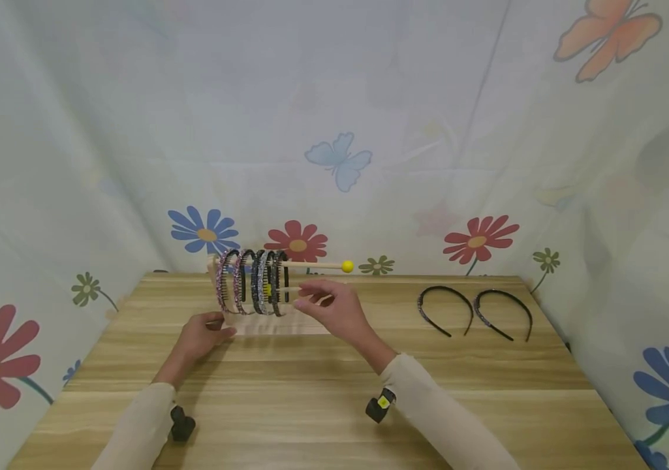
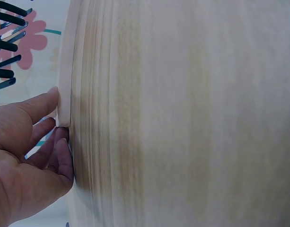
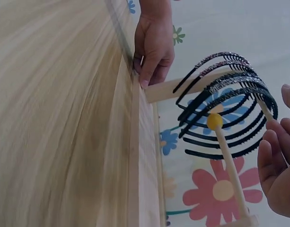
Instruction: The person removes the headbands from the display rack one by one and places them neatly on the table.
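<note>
Tabletop (image 1: 334, 405), loose headbands (image 1: 434, 322) (head view only), left hand (image 1: 202, 336) gripping board (image 1: 293, 326), right hand (image 1: 337, 310) seemingly pinching peg (image 3: 266, 112)

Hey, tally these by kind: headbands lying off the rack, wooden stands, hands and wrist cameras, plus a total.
Wooden stand: 1
Loose headbands: 2
Hands (left hand, right hand): 2
Wrist cameras: 2
Total: 7
</note>
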The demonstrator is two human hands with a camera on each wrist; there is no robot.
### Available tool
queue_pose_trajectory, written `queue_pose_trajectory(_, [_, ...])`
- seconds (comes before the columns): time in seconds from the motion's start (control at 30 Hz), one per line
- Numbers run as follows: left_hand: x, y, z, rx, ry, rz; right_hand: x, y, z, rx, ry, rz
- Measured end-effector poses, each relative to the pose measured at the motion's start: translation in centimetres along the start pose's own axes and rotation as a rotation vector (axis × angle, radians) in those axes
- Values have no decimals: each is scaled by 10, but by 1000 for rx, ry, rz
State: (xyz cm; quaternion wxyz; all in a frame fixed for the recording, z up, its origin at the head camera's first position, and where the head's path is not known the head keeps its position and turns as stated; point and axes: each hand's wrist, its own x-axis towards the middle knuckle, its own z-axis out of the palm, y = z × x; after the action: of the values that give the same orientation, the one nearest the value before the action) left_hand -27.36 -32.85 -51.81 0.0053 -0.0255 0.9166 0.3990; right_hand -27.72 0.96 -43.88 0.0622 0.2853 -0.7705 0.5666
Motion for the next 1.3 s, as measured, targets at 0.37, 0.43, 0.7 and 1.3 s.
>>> queue_pose_trajectory(0.37, [-3, 2, 0, -1, 1, 12, 6, 6, 32, 33, -27, 93])
queue_pose_trajectory(0.43, [-3, 2, 0, 2, 1, 12, 6, 8, 37, 38, -26, 102])
queue_pose_trajectory(0.7, [0, -1, 1, 9, 2, 10, 8, 6, 46, 39, -23, 112])
queue_pose_trajectory(1.3, [1, -2, 2, -1, 5, -8, 11, 0, 47, 50, -15, 109])
